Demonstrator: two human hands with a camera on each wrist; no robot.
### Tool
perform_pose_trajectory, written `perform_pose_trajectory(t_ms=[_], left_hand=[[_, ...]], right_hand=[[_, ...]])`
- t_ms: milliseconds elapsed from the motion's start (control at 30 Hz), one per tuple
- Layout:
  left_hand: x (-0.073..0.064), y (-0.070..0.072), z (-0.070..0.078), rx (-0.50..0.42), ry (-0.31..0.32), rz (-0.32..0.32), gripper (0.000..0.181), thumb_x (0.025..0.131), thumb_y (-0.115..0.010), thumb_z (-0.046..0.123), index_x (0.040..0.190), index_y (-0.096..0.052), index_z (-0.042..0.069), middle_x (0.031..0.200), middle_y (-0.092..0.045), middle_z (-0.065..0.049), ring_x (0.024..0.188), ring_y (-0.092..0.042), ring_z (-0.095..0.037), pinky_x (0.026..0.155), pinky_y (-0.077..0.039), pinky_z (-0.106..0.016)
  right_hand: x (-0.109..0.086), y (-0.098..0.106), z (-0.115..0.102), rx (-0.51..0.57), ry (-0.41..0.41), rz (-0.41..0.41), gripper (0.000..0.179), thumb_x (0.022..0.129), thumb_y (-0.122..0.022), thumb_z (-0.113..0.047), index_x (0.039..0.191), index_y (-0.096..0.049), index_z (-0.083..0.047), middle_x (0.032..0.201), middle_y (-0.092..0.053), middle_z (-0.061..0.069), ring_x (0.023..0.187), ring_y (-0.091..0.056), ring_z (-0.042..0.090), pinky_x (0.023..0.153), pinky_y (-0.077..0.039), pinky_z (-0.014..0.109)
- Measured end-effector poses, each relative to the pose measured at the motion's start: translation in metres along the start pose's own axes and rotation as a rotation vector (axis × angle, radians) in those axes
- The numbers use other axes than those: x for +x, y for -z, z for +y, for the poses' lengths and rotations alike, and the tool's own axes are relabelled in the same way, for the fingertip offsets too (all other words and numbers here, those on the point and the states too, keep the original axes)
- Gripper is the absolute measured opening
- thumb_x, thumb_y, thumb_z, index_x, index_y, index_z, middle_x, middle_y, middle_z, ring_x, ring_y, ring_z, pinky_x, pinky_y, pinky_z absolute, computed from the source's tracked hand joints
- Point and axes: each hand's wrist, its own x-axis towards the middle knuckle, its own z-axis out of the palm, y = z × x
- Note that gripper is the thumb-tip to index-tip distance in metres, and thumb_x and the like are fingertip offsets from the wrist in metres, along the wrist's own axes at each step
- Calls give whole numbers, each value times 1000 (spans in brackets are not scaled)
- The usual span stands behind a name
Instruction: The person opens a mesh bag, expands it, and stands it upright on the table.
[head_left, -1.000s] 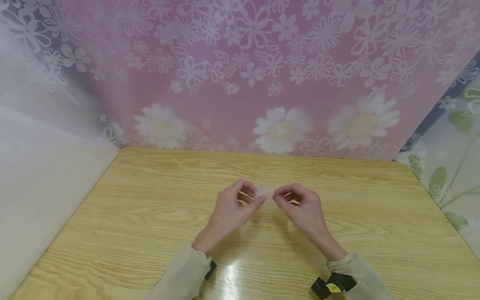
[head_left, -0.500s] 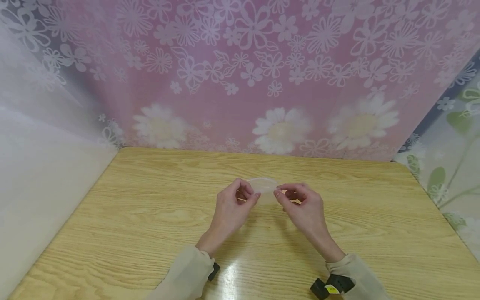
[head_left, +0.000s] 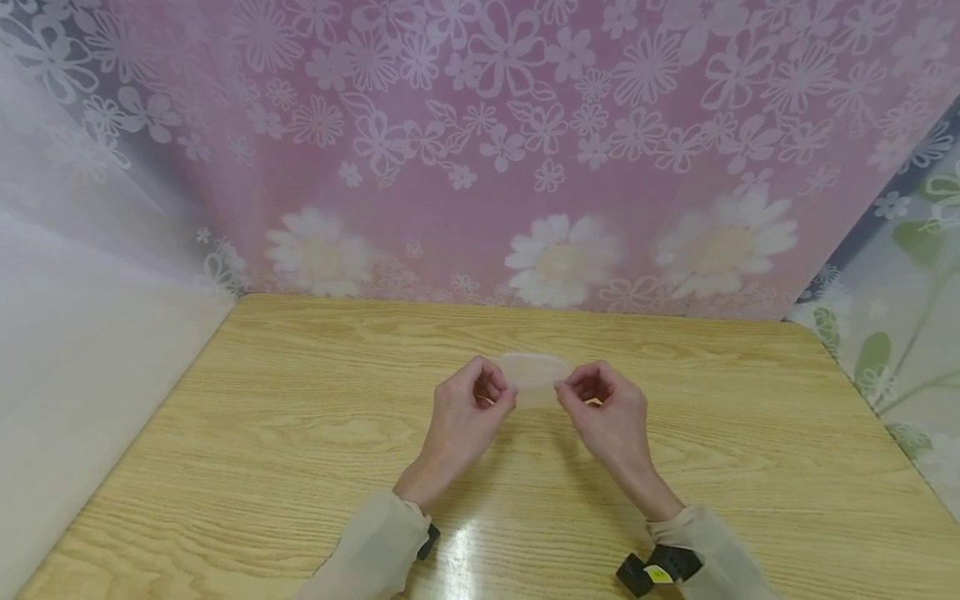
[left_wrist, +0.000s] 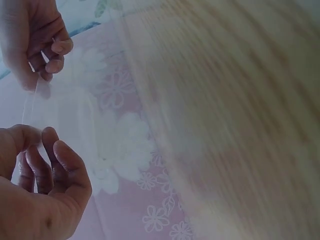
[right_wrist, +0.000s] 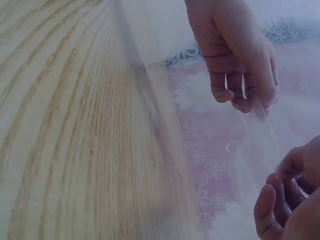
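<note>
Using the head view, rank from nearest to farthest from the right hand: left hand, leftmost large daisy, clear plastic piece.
1. Clear plastic piece, in the right hand.
2. Left hand, at the plastic's left edge.
3. Leftmost large daisy, on the curtain behind.

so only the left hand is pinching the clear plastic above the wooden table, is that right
Not only the left hand: the head view shows the right hand pinching the clear plastic too, above the wooden table.
</note>
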Motion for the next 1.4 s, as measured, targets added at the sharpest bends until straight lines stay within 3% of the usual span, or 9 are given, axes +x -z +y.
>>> perform_pose_trajectory(t_ms=[167,333,433,667,800,933,1133,1400], left_hand=[[0,0,0,29,-31,31,13,89,-73,7,90,-61,13,80,-63,0,70,-59,-8,63,-53,-20],[1,0,2,11,73,33,17,94,-75,24,103,-64,15,89,-68,2,79,-67,-8,70,-59,-22],[1,-1,3,8,112,26,17,95,-73,25,108,-69,15,92,-73,1,81,-71,-9,72,-60,-22],[0,-3,3,54,56,95,5,94,-74,18,95,-72,14,78,-73,0,66,-65,-7,64,-54,-20],[0,-3,4,83,49,142,10,93,-75,16,90,-66,13,70,-67,1,58,-56,-6,57,-48,-21],[0,-4,4,91,26,169,12,93,-73,13,89,-62,13,72,-65,0,61,-56,-6,57,-49,-20],[0,-6,1,29,-5,122,12,94,-73,15,91,-62,12,80,-67,0,73,-64,-7,63,-56,-21],[1,-5,0,15,-4,47,11,93,-74,15,93,-63,13,83,-68,1,77,-66,-8,65,-57,-22]], right_hand=[[-1,-1,1,36,44,48,7,90,-77,-7,90,-70,-9,78,-68,7,65,-62,6,52,-50,17],[-1,0,-1,111,56,21,4,93,-76,-12,97,-74,-10,81,-72,10,67,-66,12,51,-53,21],[-2,0,-3,125,59,13,4,94,-75,-12,97,-76,-10,83,-73,11,69,-68,11,52,-55,21],[-4,-3,-4,89,76,35,3,90,-79,-12,91,-76,-12,80,-73,7,68,-65,4,55,-52,18],[-6,-5,-5,65,95,58,9,88,-81,-12,86,-73,-13,75,-69,3,68,-62,5,55,-48,18],[-6,-6,-6,60,105,56,8,89,-81,-13,88,-73,-13,76,-69,3,68,-62,5,55,-49,19],[-6,-6,-5,52,84,44,8,92,-77,-17,99,-77,-14,78,-72,5,69,-65,4,53,-50,17],[-4,-4,-3,63,69,48,3,93,-76,-14,94,-76,-11,80,-73,7,68,-67,5,54,-52,17]])
